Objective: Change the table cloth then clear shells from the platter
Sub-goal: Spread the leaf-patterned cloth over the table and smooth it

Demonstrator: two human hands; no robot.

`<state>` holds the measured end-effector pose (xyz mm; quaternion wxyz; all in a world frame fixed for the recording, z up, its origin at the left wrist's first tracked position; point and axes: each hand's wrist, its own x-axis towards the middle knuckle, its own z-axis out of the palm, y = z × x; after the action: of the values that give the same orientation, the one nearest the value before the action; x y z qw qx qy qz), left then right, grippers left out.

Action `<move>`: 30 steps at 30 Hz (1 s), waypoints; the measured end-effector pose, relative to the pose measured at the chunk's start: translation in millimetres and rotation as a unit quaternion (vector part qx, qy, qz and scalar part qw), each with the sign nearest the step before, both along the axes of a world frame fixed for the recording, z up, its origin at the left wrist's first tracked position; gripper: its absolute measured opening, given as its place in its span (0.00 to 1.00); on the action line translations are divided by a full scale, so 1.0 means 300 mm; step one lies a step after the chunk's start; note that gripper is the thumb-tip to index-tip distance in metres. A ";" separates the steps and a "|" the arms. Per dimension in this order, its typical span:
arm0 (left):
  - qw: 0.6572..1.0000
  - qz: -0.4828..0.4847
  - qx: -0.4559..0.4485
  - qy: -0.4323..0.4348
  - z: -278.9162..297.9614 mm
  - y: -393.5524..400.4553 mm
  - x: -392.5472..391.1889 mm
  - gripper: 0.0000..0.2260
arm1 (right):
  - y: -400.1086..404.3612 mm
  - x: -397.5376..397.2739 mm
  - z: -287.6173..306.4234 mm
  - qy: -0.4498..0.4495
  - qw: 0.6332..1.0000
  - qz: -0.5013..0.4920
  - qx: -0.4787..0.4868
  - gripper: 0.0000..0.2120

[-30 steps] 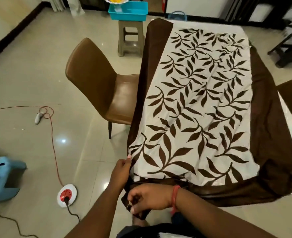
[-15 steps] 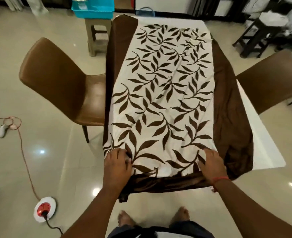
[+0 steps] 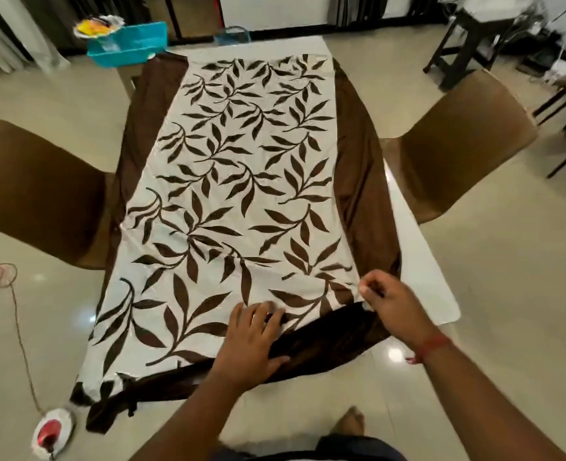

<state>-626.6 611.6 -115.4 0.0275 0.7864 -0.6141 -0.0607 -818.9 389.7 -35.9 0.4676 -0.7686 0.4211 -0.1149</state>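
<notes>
A table cloth, white with brown leaves and a dark brown border, lies along the white table. It sits skewed to the left, so a bare strip of table shows on the right. My left hand rests flat, fingers spread, on the cloth's near edge. My right hand pinches the near right corner of the cloth between thumb and fingers. A platter with yellow contents stands far back on the teal tray; no shells can be made out.
Brown chairs stand on the left and right of the table. A teal tray sits on a stool beyond the far left corner. A red-and-white power socket and its cord lie on the floor at near left. Dark stools stand far right.
Both hands have shifted right along the near edge. My right hand went from lying flat to pinching the cloth's corner. The view has swung left to right.
</notes>
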 end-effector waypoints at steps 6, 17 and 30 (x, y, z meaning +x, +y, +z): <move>0.991 0.124 -0.040 -0.010 0.064 -0.195 -0.159 0.20 | -0.227 -0.136 0.143 -0.233 0.951 -0.057 0.195 0.10; 0.938 0.232 -0.210 0.150 0.313 -0.265 -0.127 0.19 | 0.243 -0.081 -0.127 0.022 0.980 0.194 0.040 0.10; 0.897 0.344 -0.153 0.230 0.146 0.331 0.122 0.04 | 0.667 0.367 -0.316 -0.058 0.809 -0.242 0.533 0.09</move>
<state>-590.0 710.8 -71.6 0.3070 0.8989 -0.2833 -0.1323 -708.8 589.8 -130.8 0.7845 -0.2644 0.5604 -0.0265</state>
